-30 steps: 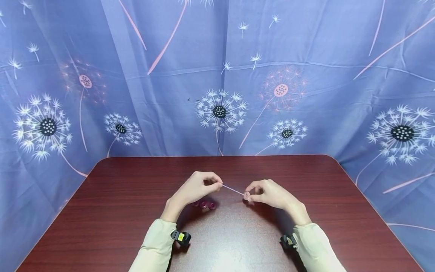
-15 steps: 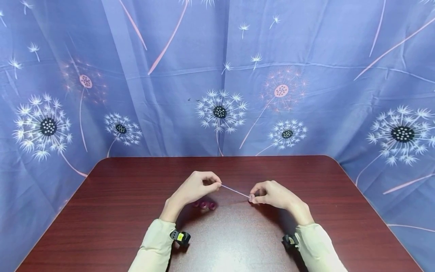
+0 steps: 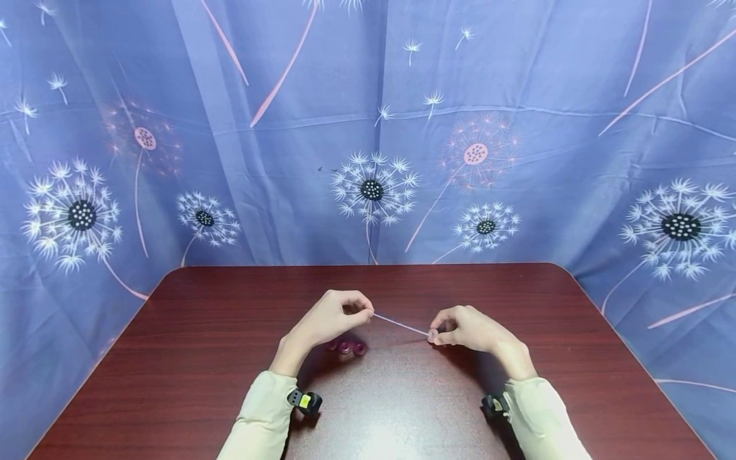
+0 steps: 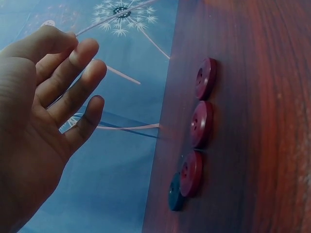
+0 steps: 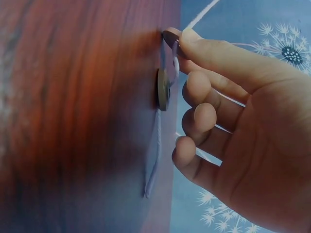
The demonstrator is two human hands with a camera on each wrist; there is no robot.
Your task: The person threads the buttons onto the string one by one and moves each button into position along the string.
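Observation:
Thumb and forefinger of my left hand (image 3: 330,319) pinch one end of a thin pale lilac cord (image 3: 400,324). It runs taut and slanting down to my right hand (image 3: 474,331), which pinches a round button (image 5: 171,37) threaded on the cord. In the right wrist view an olive-brown button (image 5: 163,90) is strung further along, and the loose cord tail (image 5: 153,165) trails beyond it by the tabletop. Beneath my left hand several buttons lie in a row: maroon ones (image 4: 201,124) and a dark teal one (image 4: 175,192) partly behind the last.
Both hands are above a dark reddish-brown wooden table (image 3: 230,358) with rounded far corners. A blue curtain (image 3: 276,160) printed with dandelions hangs behind it and along its sides. Black wrist straps (image 3: 306,401) are worn over pale sleeves (image 3: 259,415).
My right hand has slid right and slightly down with the button, so the stretch of cord between the hands is longer. The left hand has barely moved; the row of buttons is unchanged.

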